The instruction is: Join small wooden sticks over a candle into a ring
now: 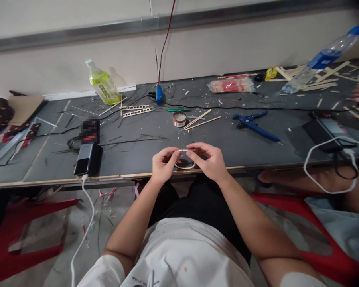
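Pinching pale loop (184, 168) | left hand (164, 162), right hand (208, 160): fingertip grip closed | roll (179, 122), blue pliers (254, 126) beyond

Dim, flat indoor light. Soft shadow on wall (203, 50) right of green bottle (104, 84). Wide-angle stretch toward edges, right corners dark. Fine detail slightly soft; pixelated patch just behind grey box (88, 158).
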Demonstrator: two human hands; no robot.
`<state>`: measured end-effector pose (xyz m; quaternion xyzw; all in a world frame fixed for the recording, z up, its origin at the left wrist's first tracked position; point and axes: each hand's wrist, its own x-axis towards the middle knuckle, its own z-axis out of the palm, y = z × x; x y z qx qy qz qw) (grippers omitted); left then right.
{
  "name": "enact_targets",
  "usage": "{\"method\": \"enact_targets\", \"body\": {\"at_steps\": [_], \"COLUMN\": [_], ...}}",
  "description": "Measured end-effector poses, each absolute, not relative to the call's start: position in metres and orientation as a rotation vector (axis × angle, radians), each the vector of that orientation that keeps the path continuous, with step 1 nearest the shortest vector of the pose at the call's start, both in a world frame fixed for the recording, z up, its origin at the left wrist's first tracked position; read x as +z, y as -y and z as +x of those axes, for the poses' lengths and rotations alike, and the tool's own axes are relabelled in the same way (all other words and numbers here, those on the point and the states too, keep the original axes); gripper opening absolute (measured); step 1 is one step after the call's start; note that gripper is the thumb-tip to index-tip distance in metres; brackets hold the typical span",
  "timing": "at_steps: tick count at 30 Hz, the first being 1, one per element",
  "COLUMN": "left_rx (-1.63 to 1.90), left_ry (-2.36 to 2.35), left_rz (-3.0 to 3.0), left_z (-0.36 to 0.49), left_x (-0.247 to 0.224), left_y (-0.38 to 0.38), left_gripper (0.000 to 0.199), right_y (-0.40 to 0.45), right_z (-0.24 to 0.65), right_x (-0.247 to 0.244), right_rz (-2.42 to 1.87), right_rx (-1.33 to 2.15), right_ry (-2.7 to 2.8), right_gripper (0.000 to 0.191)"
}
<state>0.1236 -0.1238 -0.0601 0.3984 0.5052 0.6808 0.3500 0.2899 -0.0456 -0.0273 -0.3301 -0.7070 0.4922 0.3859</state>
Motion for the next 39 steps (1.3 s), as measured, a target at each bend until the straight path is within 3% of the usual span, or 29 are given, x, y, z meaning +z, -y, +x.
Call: {"method": "enact_targets", "body": {"at_steps": [17,21,25,28,34,39], "left_rx": [1.718,1.713,1.798,1.843,1.617,1.406], "left_ry": [-1.385,-1.35,-1.334,-1.334,-1.409,-1.514], "left_rz": [1.021,0.975,0.837,0.697,0.83,0.998], "left_z": [0.129,0.127,0.122,0.118,0.107,0.083], "left_x": [-0.056,-0.055,-0.051,-0.049,-0.045,-0.044], "left_y": [0.127,0.125,0.117,0.113,0.112,0.098], "left_gripper": [0.026,0.031,0.038,0.042,0.048,0.041], "right_y": [0.052,0.048,0.041,0.04,0.029,-0.044], "right_z": [0.278,0.277,0.28,0.283,0.289,0.309], "right_x": [-0.026,-0.028,-0.034,-0.039,-0.038,-0.031], "right_rz": [-0.902,-0.915,-0.927,-0.94,-0.949,-0.99], "right_rx": [1.122,1.197,1.36,1.39,1.186,0.675], "right_ry": [1.864,1.817,1.734,1.72,1.906,2.143], "right_gripper": [0.021,0.026,0.046,0.04,0.041,0.036]}}
